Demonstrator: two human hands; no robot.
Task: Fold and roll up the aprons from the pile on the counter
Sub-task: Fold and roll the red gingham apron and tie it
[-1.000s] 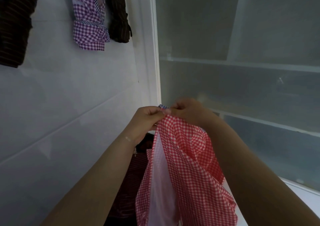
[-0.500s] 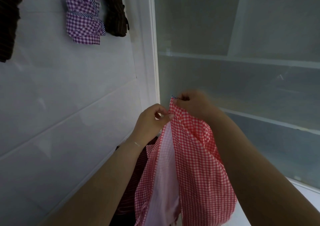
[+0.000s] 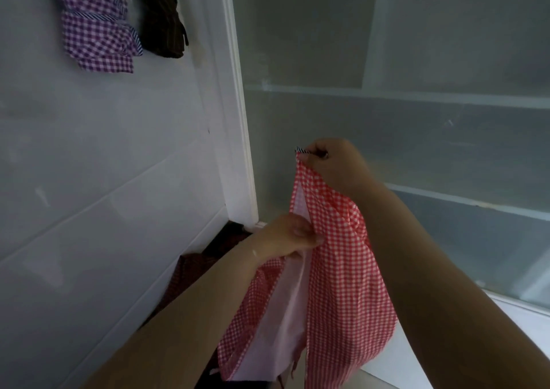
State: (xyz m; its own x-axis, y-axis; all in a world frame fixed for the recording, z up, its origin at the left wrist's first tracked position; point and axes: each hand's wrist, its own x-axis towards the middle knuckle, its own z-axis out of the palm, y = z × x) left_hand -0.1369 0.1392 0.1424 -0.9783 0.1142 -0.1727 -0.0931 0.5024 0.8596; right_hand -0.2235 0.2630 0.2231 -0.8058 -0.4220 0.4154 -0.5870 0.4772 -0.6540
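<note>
White counter (image 3: 89, 210), red gingham apron (image 3: 339, 269) hanging, pale lining showing, both hands pinching its edge

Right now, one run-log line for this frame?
stage: unfolding | left hand: pinches edge of red gingham apron | right hand: holds its top corner up | rolled purple gingham apron: on counter

Held apron (image 3: 336, 269) at frame centre-bottom, hanging between both hands. Right hand (image 3: 333, 165) at apron's 12 o'clock, on top corner. Left hand (image 3: 285, 237) at apron's 9 o'clock, on edge. Apron pile (image 3: 196, 272) behind left forearm. Two rolled aprons (image 3: 98, 28) (image 3: 162, 16) at frame's 11 o'clock, side by side on counter (image 3: 104, 165). Cabinet (image 3: 416, 106) at 2 o'clock.
</note>
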